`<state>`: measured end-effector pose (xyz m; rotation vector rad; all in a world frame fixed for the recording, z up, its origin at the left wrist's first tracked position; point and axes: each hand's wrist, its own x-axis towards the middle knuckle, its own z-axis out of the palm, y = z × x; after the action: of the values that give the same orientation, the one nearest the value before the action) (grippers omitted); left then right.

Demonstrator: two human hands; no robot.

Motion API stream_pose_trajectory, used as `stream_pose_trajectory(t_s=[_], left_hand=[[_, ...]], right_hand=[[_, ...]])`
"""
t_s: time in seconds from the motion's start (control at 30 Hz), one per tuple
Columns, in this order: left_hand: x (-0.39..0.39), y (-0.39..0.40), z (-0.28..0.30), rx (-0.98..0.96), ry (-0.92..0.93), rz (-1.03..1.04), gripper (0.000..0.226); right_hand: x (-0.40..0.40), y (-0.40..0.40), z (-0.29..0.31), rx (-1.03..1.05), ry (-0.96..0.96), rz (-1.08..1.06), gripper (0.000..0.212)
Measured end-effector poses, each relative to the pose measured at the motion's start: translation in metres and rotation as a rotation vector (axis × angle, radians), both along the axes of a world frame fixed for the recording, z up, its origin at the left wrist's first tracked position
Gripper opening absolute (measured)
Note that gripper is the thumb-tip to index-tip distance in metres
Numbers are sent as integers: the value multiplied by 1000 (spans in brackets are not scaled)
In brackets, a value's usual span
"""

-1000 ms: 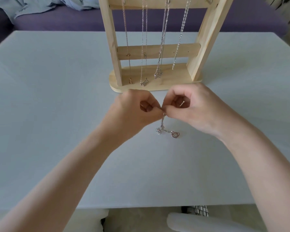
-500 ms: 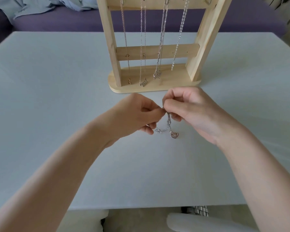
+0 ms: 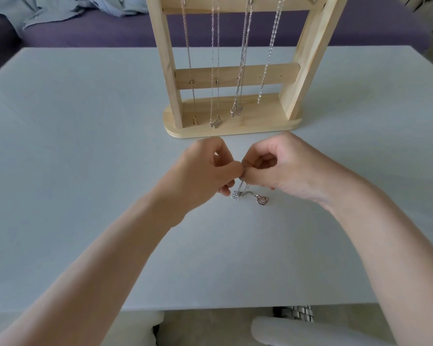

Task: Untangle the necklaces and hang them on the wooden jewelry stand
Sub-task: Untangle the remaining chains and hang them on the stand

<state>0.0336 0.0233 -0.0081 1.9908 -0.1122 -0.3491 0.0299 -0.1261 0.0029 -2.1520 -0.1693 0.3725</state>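
A wooden jewelry stand (image 3: 235,76) rises at the back middle of the pale table (image 3: 85,171), with several chains (image 3: 215,58) hanging from its top bar. Just in front of its base, my left hand (image 3: 200,176) and my right hand (image 3: 280,168) meet fingertip to fingertip and pinch a tangle of thin chains (image 3: 243,188). Below the fingers a silver flower pendant (image 3: 235,196) and a rose-gold heart pendant (image 3: 262,200) lie on the table. The pinched part of the chains is hidden by my fingers.
A purple sofa (image 3: 110,33) with crumpled blue cloth (image 3: 60,8) runs behind the table. A white chair part (image 3: 298,330) shows below the near table edge.
Both hands have stayed at the tangle, shifting slightly and re-pinching the chains. The two pendants remain on the table below them.
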Motion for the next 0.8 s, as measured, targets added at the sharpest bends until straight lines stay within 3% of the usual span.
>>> stream_pose_trajectory(t_s=[0.2,0.37,0.43,0.57,0.6,0.7,0.8], left_hand=[[-2,-2,2,101,-112,-176,19],[-3,-1,-2,259,-228,-147,21],[-1,1,0,166,-156,-61,19],[-1,6,9,-392,263,31,23],[-3,5,9,-449,309,28,24],[-5,0,7,-302,239,20,22],[-4,-2,7,-243,184,14,21]], right_hand=[[-2,-2,3,206,46,-137,15],[-5,3,-2,145,97,-47,22],[-5,2,0,182,128,-20,21],[-2,-3,3,181,121,11,16],[-2,-3,4,150,106,20,13],[-5,-1,4,108,40,-2,5],[-4,-2,3,274,1,-160,15]])
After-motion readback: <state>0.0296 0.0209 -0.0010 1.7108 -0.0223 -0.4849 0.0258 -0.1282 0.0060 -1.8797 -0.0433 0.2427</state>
